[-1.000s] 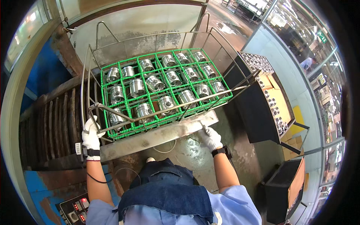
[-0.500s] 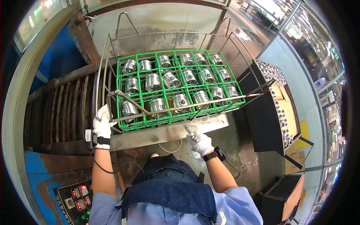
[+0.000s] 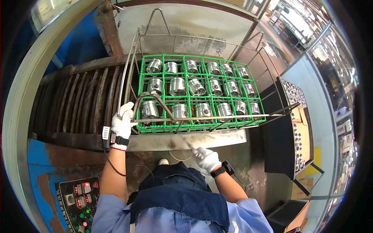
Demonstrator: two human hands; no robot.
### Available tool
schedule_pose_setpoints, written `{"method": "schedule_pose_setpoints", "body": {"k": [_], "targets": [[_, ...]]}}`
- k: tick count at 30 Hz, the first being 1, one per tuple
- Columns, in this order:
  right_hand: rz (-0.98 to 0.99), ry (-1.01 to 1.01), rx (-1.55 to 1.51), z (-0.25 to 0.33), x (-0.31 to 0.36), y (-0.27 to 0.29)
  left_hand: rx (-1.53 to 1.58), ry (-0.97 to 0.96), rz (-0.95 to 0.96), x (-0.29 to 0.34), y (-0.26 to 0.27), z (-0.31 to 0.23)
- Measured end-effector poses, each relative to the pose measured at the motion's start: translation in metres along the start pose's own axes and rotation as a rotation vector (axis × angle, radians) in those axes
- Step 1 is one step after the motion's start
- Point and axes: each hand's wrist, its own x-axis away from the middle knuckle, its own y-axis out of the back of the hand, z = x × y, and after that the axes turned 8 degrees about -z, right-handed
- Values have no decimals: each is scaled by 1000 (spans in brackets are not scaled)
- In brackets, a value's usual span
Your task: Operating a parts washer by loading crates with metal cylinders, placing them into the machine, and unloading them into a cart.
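A metal wire basket [image 3: 200, 36] with green-wrapped dividers holds several shiny pistons [image 3: 177, 86], one to a compartment, some tilted. My left hand [image 3: 123, 126], in a white glove, is closed around the frame at the basket's front left corner. My right hand [image 3: 206, 158], also gloved in white, hovers in front of the metal ledge [image 3: 221, 139], apart from the basket. Its fingers are curled. A thin blurred streak extends from them toward the ledge, too smeared to name.
Dark slatted rollers [image 3: 77, 103] run off to the left. At lower left sits a control panel [image 3: 79, 200] with lit buttons. On the right, a black-sided table [image 3: 278, 143] carries more pistons along its far side. A pale panel [image 3: 186, 23] stands behind the basket.
The whole view has swung left, so the scene sits further right. My right hand has drawn back from the basket toward my body. My left hand keeps its hold on the corner.
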Motion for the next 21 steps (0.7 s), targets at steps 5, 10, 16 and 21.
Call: {"method": "schedule_pose_setpoints", "body": {"k": [5,10,16,21], "targets": [[57,41,85,51,-33,-23,7,-40,31,2,-1,-2],[107,-30,114,79,-59,-35,49,-42,42,2,-2,-2],[42,187,167,69,-25,38,52,15,7,2,-3,2],[-127,261,221,37,-9,208,55,-3,-8,6,-5,1]]}}
